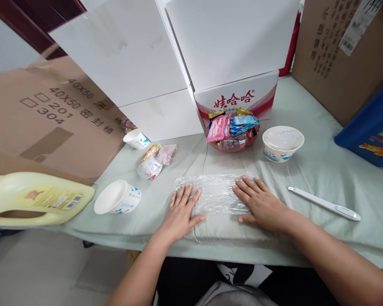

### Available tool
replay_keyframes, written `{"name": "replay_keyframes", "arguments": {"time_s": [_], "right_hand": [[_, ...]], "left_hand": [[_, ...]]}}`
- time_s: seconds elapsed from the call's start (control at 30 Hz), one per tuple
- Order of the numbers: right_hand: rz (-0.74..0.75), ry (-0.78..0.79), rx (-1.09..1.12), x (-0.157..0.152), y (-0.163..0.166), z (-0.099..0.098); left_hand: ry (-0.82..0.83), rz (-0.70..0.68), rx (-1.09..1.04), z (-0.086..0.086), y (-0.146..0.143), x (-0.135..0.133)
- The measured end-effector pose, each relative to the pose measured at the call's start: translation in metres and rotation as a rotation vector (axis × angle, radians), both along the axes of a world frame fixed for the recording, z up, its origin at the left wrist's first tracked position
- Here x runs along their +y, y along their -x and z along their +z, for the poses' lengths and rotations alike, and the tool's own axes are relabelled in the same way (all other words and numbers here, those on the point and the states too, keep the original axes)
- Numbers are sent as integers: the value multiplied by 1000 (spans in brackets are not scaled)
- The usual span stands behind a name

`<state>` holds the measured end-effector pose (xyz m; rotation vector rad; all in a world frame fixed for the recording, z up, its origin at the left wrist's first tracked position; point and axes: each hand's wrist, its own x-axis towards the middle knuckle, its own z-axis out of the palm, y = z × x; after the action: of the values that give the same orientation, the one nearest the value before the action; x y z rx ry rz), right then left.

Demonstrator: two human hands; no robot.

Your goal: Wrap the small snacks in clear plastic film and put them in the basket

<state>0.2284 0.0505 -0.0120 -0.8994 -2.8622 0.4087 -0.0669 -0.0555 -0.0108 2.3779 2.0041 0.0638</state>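
A sheet of clear plastic wrap (218, 193) lies spread and slightly wrinkled on the cloth-covered table in front of me. My left hand (181, 212) rests on its left end, fingers spread and palm down. On the right end lies my right hand (258, 202), also flat with fingers stretched out. To the right of that hand is a long, narrow white tool (324, 203) whose kind I cannot make out. Behind it stands a paper bowl (279, 156) with clear plastic over its top. Another paper bowl (129, 202) lies tipped on its side left of my left hand.
A pink see-through bowl (232, 145) holds several wrapped snacks. Small wrapped packets (151, 166) lie near a third paper bowl (136, 139). A yellow jug (60, 196), a brown carton (92, 157), white boxes (161, 114) and a blue container (364, 131) border the table (166, 231).
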Motion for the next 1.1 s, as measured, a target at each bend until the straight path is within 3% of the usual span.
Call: {"name": "replay_keyframes", "arguments": {"time_s": [0.13, 0.3, 0.4, 0.53, 0.63, 0.7, 0.83, 0.97, 1.1], "right_hand": [[-29, -51, 4, -1, -3, 14], [111, -55, 55, -1, -6, 34], [138, 0, 10, 0, -8, 41], [128, 129, 41, 4, -20, 53], [26, 308, 59, 9, -32, 61], [-77, 342, 44, 14, -35, 61], [-306, 213, -43, 22, -27, 47], [-416, 95, -172, 22, -15, 36], [-463, 34, -159, 20, -12, 34]], "left_hand": [[-110, 14, -50, 8, 26, -15], [-257, -194, -220, 17, 31, -22], [-283, -210, -266, 17, 31, -21], [-261, -132, -392, 19, 30, -21], [-224, 40, -505, 20, 29, -18], [-213, 165, -542, 19, 29, -9], [-203, 286, -569, 13, 30, 18], [-174, 313, -324, 6, 28, 38], [-179, 366, -110, 12, 29, 39]]}}
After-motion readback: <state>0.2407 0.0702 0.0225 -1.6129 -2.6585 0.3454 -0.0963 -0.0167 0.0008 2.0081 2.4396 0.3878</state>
